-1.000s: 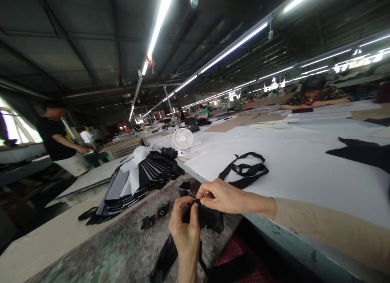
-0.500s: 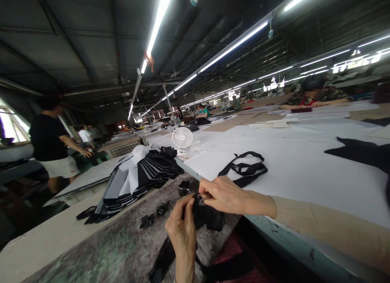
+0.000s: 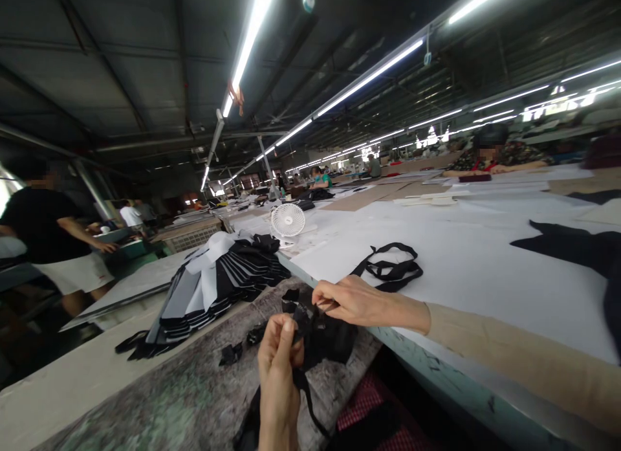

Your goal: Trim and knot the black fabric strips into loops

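My left hand (image 3: 279,357) is closed, thumb against fingers, pinching a black fabric strip (image 3: 306,389) that trails down below it. Just up and to the right, my right hand (image 3: 356,301) has its fingers curled together in a pinch; whatever they hold is too small and dark to make out. Beneath the hands lies a piece of black cloth (image 3: 332,340) on a mottled grey surface (image 3: 184,399). Small black scraps (image 3: 230,353) lie left of my left hand. A loop of black strip (image 3: 395,270) rests on the white-covered table beyond my right hand.
A fanned stack of black and grey cut pieces (image 3: 204,289) lies to the left. A small white fan (image 3: 288,220) stands at the table corner. A co-worker in black (image 3: 46,221) is on the left; another (image 3: 495,156) leans at the table's far right.
My hands have moved apart: the left slightly down and left, the right a little up. The view has shifted slightly, and the person in black has moved left.
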### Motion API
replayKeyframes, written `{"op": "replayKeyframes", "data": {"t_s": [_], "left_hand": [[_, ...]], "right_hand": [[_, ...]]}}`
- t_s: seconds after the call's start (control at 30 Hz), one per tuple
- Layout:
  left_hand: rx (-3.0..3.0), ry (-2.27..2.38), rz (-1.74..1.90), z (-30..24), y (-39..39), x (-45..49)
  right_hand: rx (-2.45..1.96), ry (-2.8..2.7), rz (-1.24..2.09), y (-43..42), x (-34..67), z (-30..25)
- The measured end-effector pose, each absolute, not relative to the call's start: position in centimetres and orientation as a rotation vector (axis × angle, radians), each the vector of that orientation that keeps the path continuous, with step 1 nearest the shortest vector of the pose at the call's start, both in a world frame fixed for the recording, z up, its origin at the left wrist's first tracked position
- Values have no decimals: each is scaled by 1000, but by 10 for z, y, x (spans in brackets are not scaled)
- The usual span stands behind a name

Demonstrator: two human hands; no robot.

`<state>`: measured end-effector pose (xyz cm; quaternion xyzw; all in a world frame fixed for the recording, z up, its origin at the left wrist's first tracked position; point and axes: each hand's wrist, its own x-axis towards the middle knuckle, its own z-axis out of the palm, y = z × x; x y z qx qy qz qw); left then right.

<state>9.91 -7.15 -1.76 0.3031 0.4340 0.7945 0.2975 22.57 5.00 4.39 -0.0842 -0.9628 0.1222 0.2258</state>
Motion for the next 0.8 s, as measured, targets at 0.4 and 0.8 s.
{"op": "replayKeyframes", "data": {"t_s": [0.4,0.8], "left_hand": [[521,766,2144,-14,-77,97],[895,1098,1932,-30,-67,78]], "right_hand": [[190,-2819,558,67,227,46],[-226,-2793,418,109,240,40]]}}
